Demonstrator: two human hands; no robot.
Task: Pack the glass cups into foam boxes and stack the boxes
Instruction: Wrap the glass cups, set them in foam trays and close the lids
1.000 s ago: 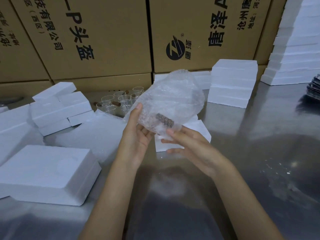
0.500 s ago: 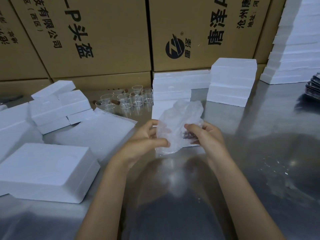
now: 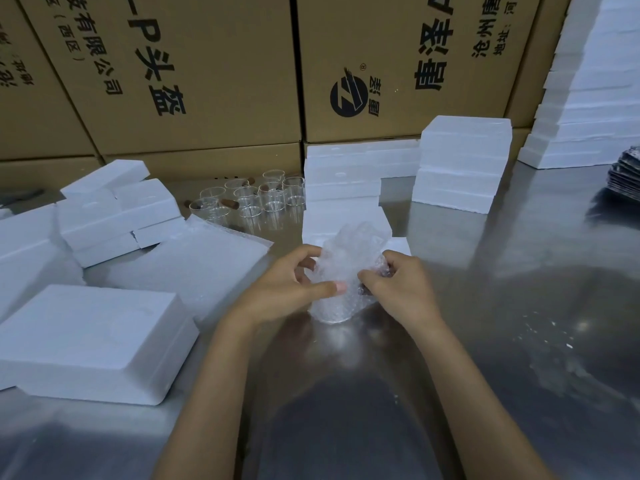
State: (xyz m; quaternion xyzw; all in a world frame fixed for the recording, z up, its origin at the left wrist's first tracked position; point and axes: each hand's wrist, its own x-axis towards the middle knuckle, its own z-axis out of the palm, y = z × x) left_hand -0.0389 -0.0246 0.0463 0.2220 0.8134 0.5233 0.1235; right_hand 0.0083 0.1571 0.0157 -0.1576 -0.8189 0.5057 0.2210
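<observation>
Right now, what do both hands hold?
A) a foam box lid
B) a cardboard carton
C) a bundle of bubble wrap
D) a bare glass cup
C: the left hand and the right hand both pinch the crumpled bubble wrap just above the metal table.

Bubble wrap point(image 3: 346, 271) lowered from chest height, hands bunching it tighter.

Both hands, left hand point(image 3: 291, 289) and right hand point(image 3: 398, 289), pinch a bubble-wrap bundle point(image 3: 346, 271) above the steel counter point(image 3: 519, 306). Bare glass cups point(image 3: 256, 199) cluster behind, among white foam boxes point(image 3: 93, 341).
</observation>
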